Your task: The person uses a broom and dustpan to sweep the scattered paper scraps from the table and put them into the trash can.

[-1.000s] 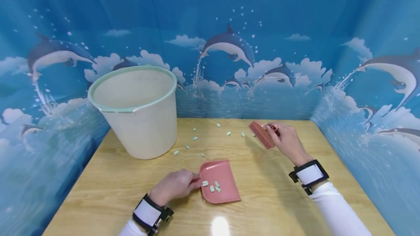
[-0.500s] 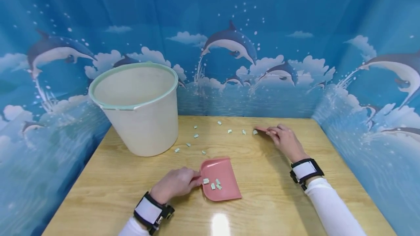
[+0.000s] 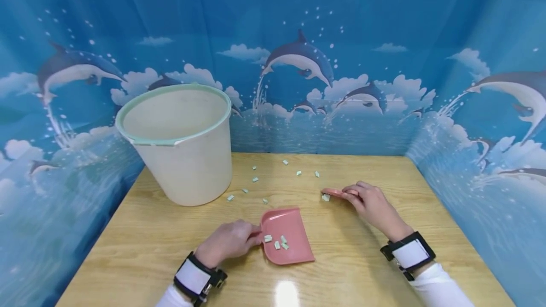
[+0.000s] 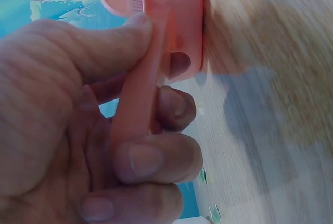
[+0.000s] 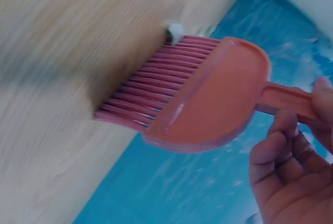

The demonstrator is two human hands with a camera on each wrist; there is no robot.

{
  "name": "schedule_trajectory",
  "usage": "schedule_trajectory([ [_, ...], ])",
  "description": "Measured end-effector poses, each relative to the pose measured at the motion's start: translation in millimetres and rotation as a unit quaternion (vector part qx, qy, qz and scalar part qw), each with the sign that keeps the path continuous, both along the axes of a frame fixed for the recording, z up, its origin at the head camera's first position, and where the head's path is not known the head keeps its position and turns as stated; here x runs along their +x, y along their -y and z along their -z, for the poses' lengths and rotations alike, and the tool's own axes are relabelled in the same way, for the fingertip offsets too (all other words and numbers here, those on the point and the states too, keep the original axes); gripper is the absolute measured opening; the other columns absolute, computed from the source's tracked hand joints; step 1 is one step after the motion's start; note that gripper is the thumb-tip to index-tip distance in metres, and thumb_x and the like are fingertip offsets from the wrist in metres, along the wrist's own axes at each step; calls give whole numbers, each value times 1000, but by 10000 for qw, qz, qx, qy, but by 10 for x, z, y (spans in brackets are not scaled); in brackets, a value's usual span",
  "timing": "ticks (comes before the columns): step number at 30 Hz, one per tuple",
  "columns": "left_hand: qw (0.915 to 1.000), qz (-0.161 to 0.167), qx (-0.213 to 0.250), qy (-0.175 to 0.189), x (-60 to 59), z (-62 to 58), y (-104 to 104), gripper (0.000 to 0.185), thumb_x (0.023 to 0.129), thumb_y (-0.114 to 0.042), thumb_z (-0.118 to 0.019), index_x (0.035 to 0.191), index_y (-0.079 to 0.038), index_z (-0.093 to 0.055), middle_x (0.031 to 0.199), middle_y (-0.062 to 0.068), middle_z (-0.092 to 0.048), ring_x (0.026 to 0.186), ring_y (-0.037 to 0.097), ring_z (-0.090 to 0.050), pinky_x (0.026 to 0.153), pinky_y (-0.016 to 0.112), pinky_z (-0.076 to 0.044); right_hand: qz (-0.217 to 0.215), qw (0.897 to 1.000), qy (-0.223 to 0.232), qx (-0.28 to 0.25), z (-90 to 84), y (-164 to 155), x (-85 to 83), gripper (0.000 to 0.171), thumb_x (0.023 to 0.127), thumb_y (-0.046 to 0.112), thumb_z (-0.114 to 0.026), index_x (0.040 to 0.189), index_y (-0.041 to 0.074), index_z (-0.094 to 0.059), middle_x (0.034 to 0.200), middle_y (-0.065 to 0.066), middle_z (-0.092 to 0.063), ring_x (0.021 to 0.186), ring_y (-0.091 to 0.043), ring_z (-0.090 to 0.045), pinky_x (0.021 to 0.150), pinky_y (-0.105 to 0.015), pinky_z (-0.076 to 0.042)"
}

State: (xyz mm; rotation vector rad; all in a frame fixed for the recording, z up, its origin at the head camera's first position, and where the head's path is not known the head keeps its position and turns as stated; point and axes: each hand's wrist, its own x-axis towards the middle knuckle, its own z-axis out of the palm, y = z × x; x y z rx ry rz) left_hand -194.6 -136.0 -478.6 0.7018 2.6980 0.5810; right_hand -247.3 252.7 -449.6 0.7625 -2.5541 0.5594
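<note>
My left hand (image 3: 230, 239) grips the handle of a pink dustpan (image 3: 292, 229) that lies on the wooden table, its wide edge facing right. Several small pale green pieces (image 3: 277, 245) lie in the pan. In the left wrist view, fingers and thumb wrap the dustpan handle (image 4: 138, 96). To the right, my right hand (image 3: 375, 207) holds a small pink hand brush (image 3: 334, 192) by its handle. The right wrist view shows the brush's bristles (image 5: 156, 83) down at the table, with one pale piece (image 5: 176, 31) right at their end.
A tall white bucket (image 3: 192, 165) with a light green rim stands at the back left. Several more pale green pieces (image 3: 298, 173) are scattered over the wooden table (image 3: 145, 250) behind the dustpan. A blue dolphin-print curtain (image 3: 273, 127) encloses the back and sides.
The brush came down behind the rightmost piece, then moved toward me and slightly left, bringing that piece along. The left hand and the dustpan stay in place.
</note>
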Motion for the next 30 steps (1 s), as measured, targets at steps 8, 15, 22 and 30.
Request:
schedule_trajectory([
  [8,10000,84,18,-39,17,-4,0,27,103,-34,-60,123,-20,-73,75,-10,-57,59,5,-49,52,25,-42,-531,9982,201,-173,-173,178,214,4,97,14,-71,95,16,-75,85,8,-69,67,0,-51,60,-21,-44],
  [15,9998,127,71,-133,13,-26,-12,27,103,-33,-60,124,-19,-73,78,-9,-60,62,5,-51,55,26,-43,-396,9991,-34,-150,-203,221,197,6,96,10,-71,99,13,-75,89,4,-71,73,-4,-58,61,-25,-49],
  [22,9996,157,100,-190,7,-40,-11,26,103,-31,-61,122,-18,-74,78,-9,-60,61,5,-50,54,26,-42,-255,9996,-30,-122,-69,334,250,4,96,13,-71,97,14,-75,91,5,-72,81,-8,-66,70,-32,-56],
  [30,9999,72,22,-80,3,-37,-13,27,104,-32,-60,124,-19,-73,78,-9,-60,61,6,-50,54,26,-42,-604,9968,-97,-506,-100,546,382,7,97,13,-70,92,13,-74,86,5,-72,71,0,-57,60,-22,-49],
])
